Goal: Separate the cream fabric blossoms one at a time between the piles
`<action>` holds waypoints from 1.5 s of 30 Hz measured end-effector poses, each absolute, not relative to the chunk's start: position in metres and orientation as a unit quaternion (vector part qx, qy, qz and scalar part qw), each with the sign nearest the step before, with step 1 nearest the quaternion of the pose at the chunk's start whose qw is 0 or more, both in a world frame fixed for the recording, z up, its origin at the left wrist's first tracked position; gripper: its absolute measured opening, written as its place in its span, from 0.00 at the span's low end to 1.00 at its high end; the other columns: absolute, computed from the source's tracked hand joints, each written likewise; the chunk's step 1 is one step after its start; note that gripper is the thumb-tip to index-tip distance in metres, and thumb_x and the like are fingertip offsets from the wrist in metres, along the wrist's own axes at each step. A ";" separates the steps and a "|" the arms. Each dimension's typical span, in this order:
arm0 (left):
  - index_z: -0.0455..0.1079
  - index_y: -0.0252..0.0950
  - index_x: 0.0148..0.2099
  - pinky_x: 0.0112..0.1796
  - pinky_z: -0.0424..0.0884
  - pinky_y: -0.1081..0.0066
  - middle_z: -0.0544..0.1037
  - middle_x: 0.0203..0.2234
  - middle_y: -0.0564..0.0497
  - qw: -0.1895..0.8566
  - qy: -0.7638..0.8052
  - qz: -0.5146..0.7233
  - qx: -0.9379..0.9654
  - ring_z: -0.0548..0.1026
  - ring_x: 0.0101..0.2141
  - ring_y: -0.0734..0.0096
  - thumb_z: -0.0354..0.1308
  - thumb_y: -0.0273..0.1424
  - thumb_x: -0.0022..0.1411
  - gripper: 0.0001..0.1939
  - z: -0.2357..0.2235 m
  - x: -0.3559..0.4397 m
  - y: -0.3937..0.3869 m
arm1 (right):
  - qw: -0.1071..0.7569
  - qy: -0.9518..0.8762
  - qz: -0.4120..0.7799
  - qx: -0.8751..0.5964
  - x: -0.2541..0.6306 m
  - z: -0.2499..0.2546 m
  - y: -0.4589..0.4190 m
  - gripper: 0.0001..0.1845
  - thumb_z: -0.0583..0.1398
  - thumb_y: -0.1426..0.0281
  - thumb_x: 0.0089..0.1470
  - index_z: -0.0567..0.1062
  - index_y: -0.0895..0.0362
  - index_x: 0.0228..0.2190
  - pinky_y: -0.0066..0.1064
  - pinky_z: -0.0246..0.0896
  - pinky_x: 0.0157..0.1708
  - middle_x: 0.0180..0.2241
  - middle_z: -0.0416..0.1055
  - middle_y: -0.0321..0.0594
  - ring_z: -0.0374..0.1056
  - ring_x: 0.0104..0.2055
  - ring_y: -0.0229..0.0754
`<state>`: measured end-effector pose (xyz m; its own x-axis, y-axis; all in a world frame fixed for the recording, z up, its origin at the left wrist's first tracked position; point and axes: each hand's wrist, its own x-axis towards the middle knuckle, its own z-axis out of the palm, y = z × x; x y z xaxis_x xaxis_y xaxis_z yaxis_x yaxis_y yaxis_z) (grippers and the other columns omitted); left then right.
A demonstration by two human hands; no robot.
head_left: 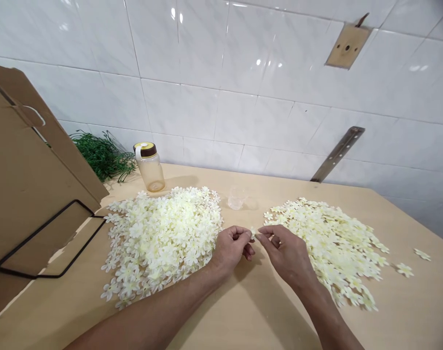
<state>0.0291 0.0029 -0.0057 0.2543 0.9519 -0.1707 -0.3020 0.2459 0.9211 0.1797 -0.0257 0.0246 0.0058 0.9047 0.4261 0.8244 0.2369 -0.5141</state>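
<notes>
My left hand (233, 247) is closed, its thumb and forefinger pinching a small pale-yellow artificial flower (253, 231). From the other side my right hand (285, 250) pinches at the same flower's edge with closed fingertips. Left of my hands spreads a large heap of whitish artificial flowers (170, 233). A second, flatter heap of yellowish flowers (338, 243) lies to the right, close behind my right hand. Just beyond my fingers stands a small clear plastic cup (236, 198) on the light wooden table (268, 311).
A clear bottle (152, 167) with a brown and yellow lid stands behind the left heap. Green artificial stems (101, 154) lie by the wall. At left are a cardboard box (32, 170) and a black wire frame (52, 276). Loose flowers (404, 270) lie far right.
</notes>
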 end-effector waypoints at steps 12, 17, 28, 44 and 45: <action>0.72 0.30 0.31 0.20 0.67 0.75 0.73 0.16 0.51 0.683 0.386 0.454 0.422 0.69 0.16 0.76 0.65 0.38 0.53 0.14 -0.006 0.028 0.002 | 0.309 -0.709 0.097 -0.627 0.176 0.023 -0.028 0.14 0.55 0.62 0.58 0.79 0.51 0.29 0.30 0.61 0.30 0.29 0.77 0.38 0.71 0.29 0.42; 0.73 0.30 0.31 0.20 0.66 0.76 0.73 0.16 0.51 0.688 0.389 0.450 0.416 0.67 0.15 0.78 0.66 0.39 0.51 0.15 -0.007 0.027 0.003 | 0.302 -0.700 0.099 -0.639 0.174 0.027 -0.030 0.16 0.53 0.62 0.58 0.78 0.53 0.27 0.29 0.60 0.26 0.24 0.75 0.38 0.68 0.25 0.40; 0.72 0.30 0.31 0.19 0.65 0.75 0.73 0.17 0.51 0.697 0.378 0.452 0.408 0.67 0.15 0.78 0.65 0.40 0.52 0.16 -0.006 0.027 0.003 | 0.365 -0.568 0.298 -0.675 0.173 0.028 -0.028 0.13 0.57 0.59 0.54 0.75 0.54 0.28 0.29 0.66 0.24 0.19 0.72 0.35 0.72 0.21 0.41; 0.70 0.31 0.28 0.19 0.65 0.76 0.72 0.16 0.51 0.684 0.396 0.459 0.405 0.67 0.15 0.78 0.61 0.37 0.56 0.13 -0.001 0.026 0.003 | 0.483 -0.440 0.521 -0.549 0.183 0.026 -0.023 0.18 0.64 0.56 0.49 0.70 0.58 0.22 0.28 0.63 0.21 0.18 0.66 0.35 0.60 0.19 0.34; 0.70 0.31 0.28 0.19 0.66 0.76 0.73 0.16 0.51 0.683 0.396 0.459 0.408 0.67 0.15 0.78 0.61 0.37 0.55 0.12 -0.001 0.027 0.003 | 0.490 -0.430 0.531 -0.541 0.183 0.026 -0.023 0.18 0.65 0.57 0.48 0.70 0.58 0.22 0.27 0.62 0.21 0.19 0.67 0.35 0.59 0.19 0.33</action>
